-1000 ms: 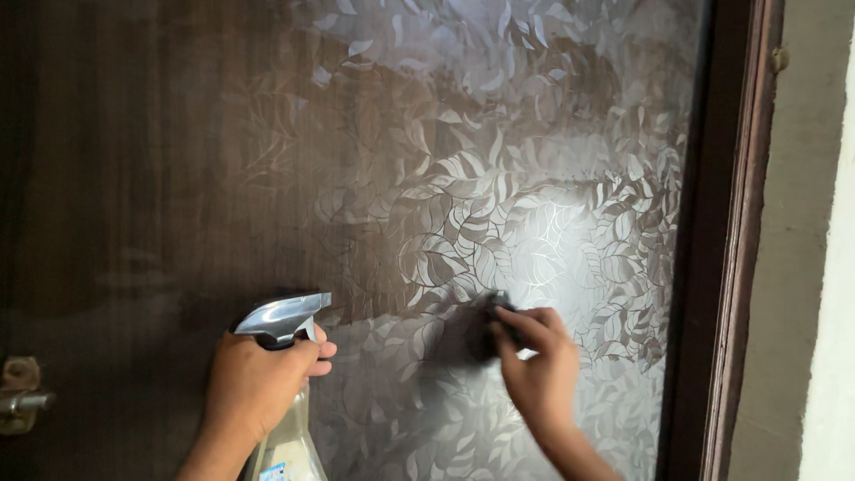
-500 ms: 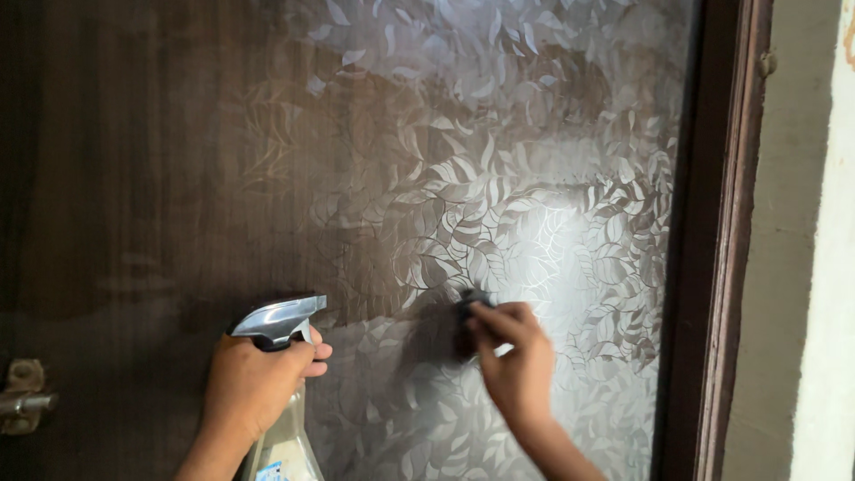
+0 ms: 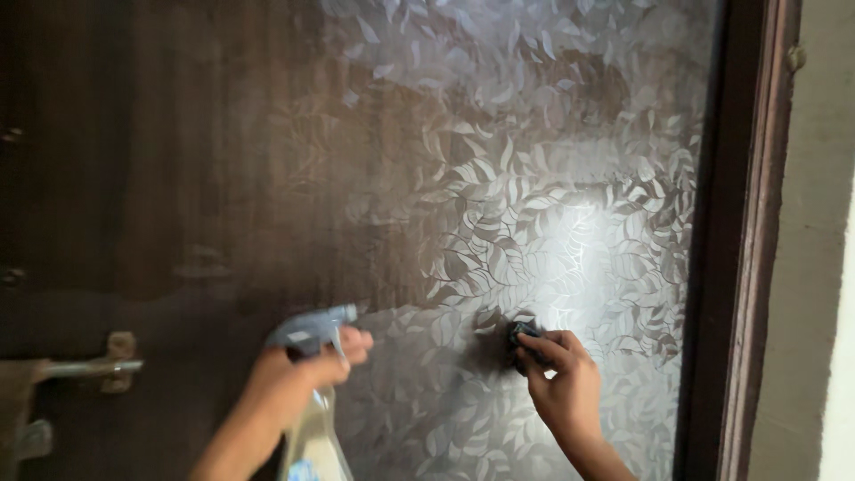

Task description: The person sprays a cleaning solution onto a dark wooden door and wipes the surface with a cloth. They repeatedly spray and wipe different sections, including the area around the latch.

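Right hand [image 3: 563,385] with dark cloth [image 3: 521,339] now further right.

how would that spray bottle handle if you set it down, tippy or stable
The spray bottle is tall and narrow with a trigger head on top, so it probably tips easily. Its clear body looks like thin plastic, likely light and a bit squeezable. The left hand grips its neck, which seems the surest hold.

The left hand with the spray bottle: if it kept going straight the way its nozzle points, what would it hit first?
Probably the leaf-patterned door panel right ahead. The left hand grips the spray bottle, its nozzle aimed up and right at the panel. Depth is unclear.
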